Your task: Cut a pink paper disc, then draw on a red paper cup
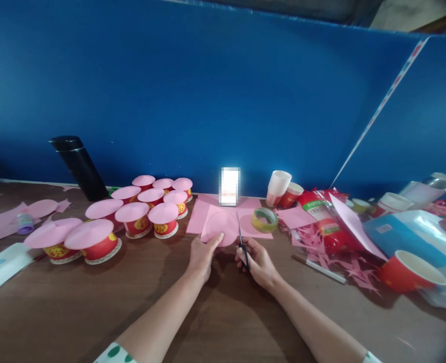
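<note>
A pink paper disc lies over pink sheets, and my left hand pinches its lower edge between thumb and fingers. In my right hand is a pair of scissors with black handles. Their blades point up and away, just right of the disc, and look closed or nearly so. Under and behind the disc are stacked pink sheets. A roll of tape rests on the sheets, to the right of the scissors.
Several red cups with pink disc tops stand left, near a black flask. A blurred bright rectangle stands at the back. White cups, a red plastic bag, pink scraps and a tipped red cup are right.
</note>
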Motion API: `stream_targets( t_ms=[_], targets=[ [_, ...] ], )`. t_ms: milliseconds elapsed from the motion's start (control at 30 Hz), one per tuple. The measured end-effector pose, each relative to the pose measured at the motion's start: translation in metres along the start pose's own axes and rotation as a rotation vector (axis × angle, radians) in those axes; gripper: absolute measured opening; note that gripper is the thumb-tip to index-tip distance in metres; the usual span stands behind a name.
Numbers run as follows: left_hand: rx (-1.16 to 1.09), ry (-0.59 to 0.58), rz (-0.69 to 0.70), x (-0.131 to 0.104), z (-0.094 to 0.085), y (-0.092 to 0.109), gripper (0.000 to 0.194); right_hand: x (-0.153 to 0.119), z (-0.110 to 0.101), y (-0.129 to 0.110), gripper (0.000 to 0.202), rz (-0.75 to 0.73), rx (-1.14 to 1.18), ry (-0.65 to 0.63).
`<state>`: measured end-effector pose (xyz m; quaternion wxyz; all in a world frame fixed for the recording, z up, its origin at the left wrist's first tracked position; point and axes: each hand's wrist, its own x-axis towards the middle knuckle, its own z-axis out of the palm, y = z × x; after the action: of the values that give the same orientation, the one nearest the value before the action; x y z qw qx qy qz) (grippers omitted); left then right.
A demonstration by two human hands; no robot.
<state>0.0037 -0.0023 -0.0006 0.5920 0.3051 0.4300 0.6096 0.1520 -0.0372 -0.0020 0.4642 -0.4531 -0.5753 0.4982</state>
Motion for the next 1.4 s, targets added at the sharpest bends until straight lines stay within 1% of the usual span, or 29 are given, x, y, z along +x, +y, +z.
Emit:
stream_targets(
  t_ms=[367,700,867,1067,1267,1400],
  targets=[
    [0.005,-0.01,-0.019,-0.002,0.0016,0.0035,0.044,0.0014,-0.0013,0.0048,0.035,-0.004,0.039,-0.001],
    [-0.01,0.009,-0.016,-0.0016,0.002,0.0039,0.042,0.0017,-0.0002,0.0049,0.036,0.011,0.002,0.035],
    [-0.007,0.002,0.002,-0.0008,0.0006,0.0025,0.045,0.0017,0.0,0.005,0.035,0.013,0.0,0.036],
    [-0.018,-0.01,-0.006,-0.0009,-0.0001,0.0022,0.044,0.0024,-0.0007,0.0045,0.034,0.027,-0.008,0.034],
    [-0.016,-0.016,0.031,0.0004,-0.0008,0.0014,0.044,0.0018,0.0003,0.0027,0.034,0.036,-0.001,0.051],
    [-0.013,-0.018,0.015,0.001,-0.0008,0.0017,0.046,0.0018,0.0006,0.0013,0.034,0.05,-0.003,0.057]
  ],
)
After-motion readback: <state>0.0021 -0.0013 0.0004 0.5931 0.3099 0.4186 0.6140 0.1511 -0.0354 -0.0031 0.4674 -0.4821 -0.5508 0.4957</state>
